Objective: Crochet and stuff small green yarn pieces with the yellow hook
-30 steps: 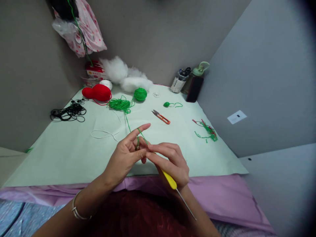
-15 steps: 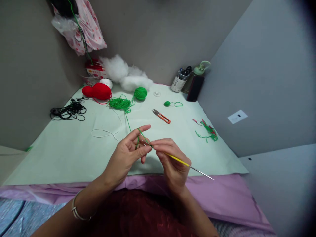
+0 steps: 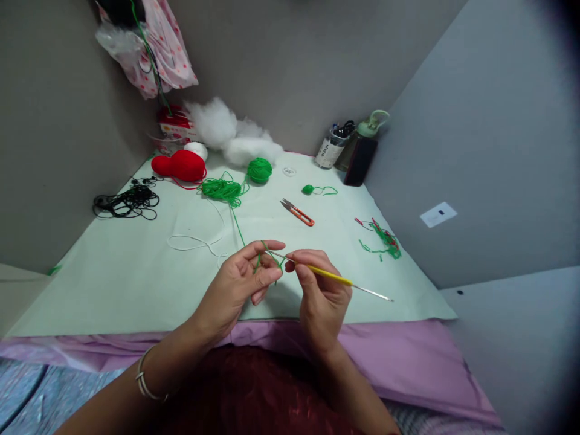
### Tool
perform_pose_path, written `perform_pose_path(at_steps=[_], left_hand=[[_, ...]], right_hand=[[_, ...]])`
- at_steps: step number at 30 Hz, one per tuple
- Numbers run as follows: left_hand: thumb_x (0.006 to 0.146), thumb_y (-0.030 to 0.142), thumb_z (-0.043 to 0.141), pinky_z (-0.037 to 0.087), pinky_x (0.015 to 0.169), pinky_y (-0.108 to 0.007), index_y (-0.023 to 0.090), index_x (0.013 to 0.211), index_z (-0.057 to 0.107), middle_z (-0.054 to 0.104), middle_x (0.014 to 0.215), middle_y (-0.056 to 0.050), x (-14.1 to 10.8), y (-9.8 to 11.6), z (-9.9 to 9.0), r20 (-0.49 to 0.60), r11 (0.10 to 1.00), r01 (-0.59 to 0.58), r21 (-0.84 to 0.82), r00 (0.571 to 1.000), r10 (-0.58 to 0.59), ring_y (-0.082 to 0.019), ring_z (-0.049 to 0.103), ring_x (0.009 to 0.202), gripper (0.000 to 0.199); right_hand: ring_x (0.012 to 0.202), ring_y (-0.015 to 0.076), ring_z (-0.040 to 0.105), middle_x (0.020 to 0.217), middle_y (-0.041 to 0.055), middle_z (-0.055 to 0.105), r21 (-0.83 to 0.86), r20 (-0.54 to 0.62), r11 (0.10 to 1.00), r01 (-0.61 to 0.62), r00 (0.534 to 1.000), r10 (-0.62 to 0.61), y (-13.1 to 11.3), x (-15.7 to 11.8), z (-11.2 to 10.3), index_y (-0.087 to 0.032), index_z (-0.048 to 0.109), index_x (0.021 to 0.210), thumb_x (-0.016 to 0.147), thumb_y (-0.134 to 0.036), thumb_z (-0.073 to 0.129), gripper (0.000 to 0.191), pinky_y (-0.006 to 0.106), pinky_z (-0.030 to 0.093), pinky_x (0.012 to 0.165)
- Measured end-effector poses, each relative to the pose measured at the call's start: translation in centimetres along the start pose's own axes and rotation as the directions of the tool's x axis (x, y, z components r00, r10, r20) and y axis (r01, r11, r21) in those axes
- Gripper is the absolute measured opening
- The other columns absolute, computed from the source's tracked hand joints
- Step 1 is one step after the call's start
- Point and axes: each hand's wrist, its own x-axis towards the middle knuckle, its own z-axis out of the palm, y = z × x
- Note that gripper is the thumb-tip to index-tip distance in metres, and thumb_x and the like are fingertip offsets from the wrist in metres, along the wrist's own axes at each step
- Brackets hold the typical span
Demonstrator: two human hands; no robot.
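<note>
My left hand (image 3: 244, 275) pinches green yarn (image 3: 279, 266) between thumb and fingers, and a strand runs over its raised index finger. My right hand (image 3: 324, 296) is closed round the yellow handle of a double-ended crochet hook (image 3: 330, 276). The hook's left metal end reaches to the strand near my left index finger; the other end points right. From my left hand the strand leads back to a loose tangle of green yarn (image 3: 222, 190). Beside that tangle sits a green yarn ball (image 3: 260, 170). What exactly my left fingertips pinch is partly hidden.
Orange thread snips (image 3: 298, 212), a small green crocheted piece (image 3: 308, 190) and yarn scraps (image 3: 385, 238) lie beyond my hands. Further back are red yarn (image 3: 181, 166), black cord (image 3: 129, 200), white stuffing (image 3: 217, 124), a pen cup (image 3: 329, 150), a phone (image 3: 361, 162) and a bottle (image 3: 369, 127).
The crochet hook has swung to a flatter angle, its right end rising. Its left tip has moved up toward the strand at my left index finger, which has lowered slightly.
</note>
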Motion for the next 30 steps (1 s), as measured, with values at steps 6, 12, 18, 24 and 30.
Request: perform_pose_path(at_steps=[6, 12, 18, 24, 30], left_hand=[[0.081, 0.024, 0.086, 0.029, 0.045, -0.016, 0.017, 0.113, 0.074, 0.053, 0.073, 0.007, 0.3, 0.1, -0.4, -0.076, 1.0, -0.004, -0.029, 0.997, 0.002, 0.001, 0.037, 0.047, 0.035], [0.081, 0.026, 0.086, 0.029, 0.047, -0.017, 0.017, 0.11, 0.074, 0.056, 0.077, 0.005, 0.6, -0.5, -0.6, -0.041, 1.0, 0.027, -0.011, 0.999, -0.027, 0.0, 0.039, 0.049, 0.033], [0.081, 0.022, 0.086, 0.03, 0.047, -0.015, 0.015, 0.107, 0.074, 0.05, 0.071, 0.007, 0.7, -0.5, -0.9, -0.065, 0.995, 0.031, -0.094, 0.997, -0.037, 0.0, 0.037, 0.049, 0.029], [0.079, 0.017, 0.086, 0.031, 0.046, -0.013, 0.012, 0.096, 0.074, 0.044, 0.068, 0.008, 0.8, 0.0, -1.2, -0.098, 0.967, 0.047, -0.249, 0.993, -0.073, 0.0, 0.032, 0.049, 0.021], [0.078, 0.016, 0.086, 0.031, 0.046, -0.013, 0.011, 0.098, 0.077, 0.048, 0.072, 0.006, 0.8, 0.3, -1.4, -0.116, 0.967, 0.034, -0.251, 0.991, -0.065, 0.001, 0.033, 0.05, 0.022]], right_hand=[[0.076, 0.0136, 0.071, 0.094, 0.0034, 0.077, 0.228, -0.051, 0.953, -0.2, 0.975, 0.217, -0.1, 0.8, -0.5, -0.022, 0.075, 0.097, 0.104, -0.033, 0.06, 0.021, 0.029, 0.059, 0.071], [0.065, 0.0118, 0.067, 0.081, 0.0007, 0.075, 0.219, 0.001, 0.94, -0.261, 0.964, 0.267, 0.0, 1.1, -0.8, -0.021, 0.072, 0.103, 0.099, -0.033, 0.067, 0.013, 0.028, 0.057, 0.065], [0.053, 0.0105, 0.057, 0.066, -0.0055, 0.068, 0.065, -0.038, 0.973, -0.22, 0.974, 0.222, -0.4, 1.0, -0.9, -0.028, 0.063, 0.136, 0.096, -0.027, 0.068, 0.04, 0.023, 0.047, 0.05], [0.05, 0.0127, 0.061, 0.071, 0.002, 0.077, 0.238, 0.275, 0.886, -0.398, 0.902, 0.332, -1.3, 1.3, -2.0, -0.023, 0.075, 0.109, 0.098, -0.034, 0.061, 0.021, 0.026, 0.05, 0.049], [0.043, 0.0129, 0.06, 0.069, 0.0006, 0.077, 0.291, 0.233, 0.877, -0.383, 0.917, 0.323, -1.4, 1.0, -2.5, -0.023, 0.072, 0.094, 0.086, -0.041, 0.079, 0.021, 0.025, 0.047, 0.043]])
